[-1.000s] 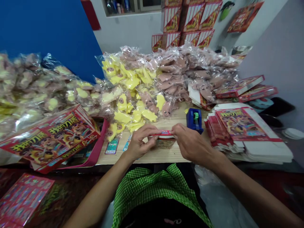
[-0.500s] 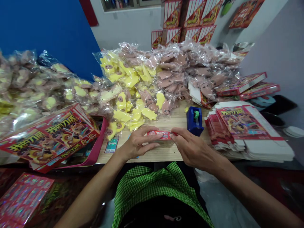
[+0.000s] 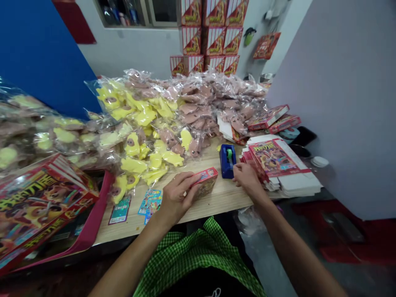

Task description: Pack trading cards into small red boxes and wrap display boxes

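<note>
My left hand (image 3: pixel 181 194) is closed around a small red box (image 3: pixel 208 181) with printed sides, held just above the wooden table. My right hand (image 3: pixel 247 179) is at the front of a blue tape dispenser (image 3: pixel 227 161), which carries a green-cored roll. Its fingertips are pinched together by the dispenser's lower right edge, with a shiny bit of clear tape (image 3: pixel 236 180) at them. To the left of my left hand lie blue printed cards (image 3: pixel 150 203) and a teal card (image 3: pixel 119 209).
Bagged yellow figures (image 3: pixel 136 165) and bagged brown figures (image 3: pixel 198 103) are heaped across the back. Flat printed cartons (image 3: pixel 278 159) are stacked at right. A large red carton (image 3: pixel 46 202) leans in a pink tray (image 3: pixel 99 210) at left. Boxes (image 3: pixel 215 41) are piled by the wall.
My right hand has left the small red box and moved to the tape dispenser. My left hand keeps the box, now turned so its end and side show. The view has swung right.
</note>
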The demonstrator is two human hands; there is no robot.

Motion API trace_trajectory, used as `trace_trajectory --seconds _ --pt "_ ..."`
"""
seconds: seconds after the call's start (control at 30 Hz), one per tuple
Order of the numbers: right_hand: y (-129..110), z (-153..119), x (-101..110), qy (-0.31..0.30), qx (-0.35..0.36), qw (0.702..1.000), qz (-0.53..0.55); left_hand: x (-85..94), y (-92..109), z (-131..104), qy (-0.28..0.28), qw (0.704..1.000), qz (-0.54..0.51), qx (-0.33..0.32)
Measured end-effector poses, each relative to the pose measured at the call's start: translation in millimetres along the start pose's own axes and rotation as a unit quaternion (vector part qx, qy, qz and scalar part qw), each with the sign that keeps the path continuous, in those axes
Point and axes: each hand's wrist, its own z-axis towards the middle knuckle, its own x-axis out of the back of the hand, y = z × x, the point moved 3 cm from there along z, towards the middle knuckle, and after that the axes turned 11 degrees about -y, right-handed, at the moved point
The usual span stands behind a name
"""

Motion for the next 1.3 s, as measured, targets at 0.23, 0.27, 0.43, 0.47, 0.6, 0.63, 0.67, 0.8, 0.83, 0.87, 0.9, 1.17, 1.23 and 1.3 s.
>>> trace_trajectory --seconds 0.23,0.27,0.43,0.47,0.6,0.63,0.67,0.8,0.83,0.87,0.9,1.17,1.23,1.3 --pt "-3.8 -14.8 1.8 -0.072 -0.085 0.983 0.144 -2.4 -4.3 0.3 -0.019 1.0 -0.023 -0.003" --pt "-4.3 -21.0 6.2 -0.081 -0.083 0.981 0.157 -1.6 -4.2 0.4 -0.021 0.999 -0.023 -0.007" --pt "5.5 -38.8 12.7 -0.088 -0.059 0.977 0.186 -0.5 -4.0 3.5 -0.017 1.0 -0.013 -0.008" --pt "10.5 -39.9 9.4 -0.08 -0.053 0.979 0.182 -0.7 -3.7 4.3 -0.016 1.0 -0.008 -0.008" --pt "34.4 -45.4 -4.6 -0.02 -0.021 0.99 0.138 -1.2 0.0 5.5 0.0 1.0 0.017 -0.015" --pt "38.4 -48.3 -5.3 -0.005 -0.009 0.992 0.125 -1.2 1.5 5.2 0.003 1.0 0.022 -0.018" --pt "40.3 -52.3 -4.3 0.009 0.006 0.994 0.113 -1.3 3.3 4.7 0.002 1.0 0.024 -0.019" --pt "21.1 -78.9 8.2 0.036 0.079 0.992 0.093 -2.4 10.9 2.6 -0.021 0.999 0.019 -0.015" --pt "10.2 -86.8 9.4 0.017 0.102 0.99 0.1 -2.7 12.4 2.1 -0.028 0.999 0.013 -0.012" --pt "-2.1 -94.6 8.9 -0.013 0.126 0.985 0.116 -2.9 13.6 1.8 -0.033 0.999 0.006 -0.011" --pt "-15.1 -101.9 6.7 -0.048 0.151 0.977 0.14 -2.9 14.5 1.6 -0.035 0.999 0.0 -0.012" --pt "-76.1 -112.1 -31.7 -0.215 0.17 0.898 0.345 -3.1 12.4 -1.7 -0.019 0.999 0.002 0.032" --pt "-78.3 -107.8 -38.9 -0.216 0.148 0.891 0.371 -3.7 10.6 -3.4 -0.001 0.999 0.002 0.034" --pt "-79.2 -105.2 -44.8 -0.222 0.13 0.886 0.386 -4.9 8.8 -5.0 0.005 1.0 0.003 0.028"
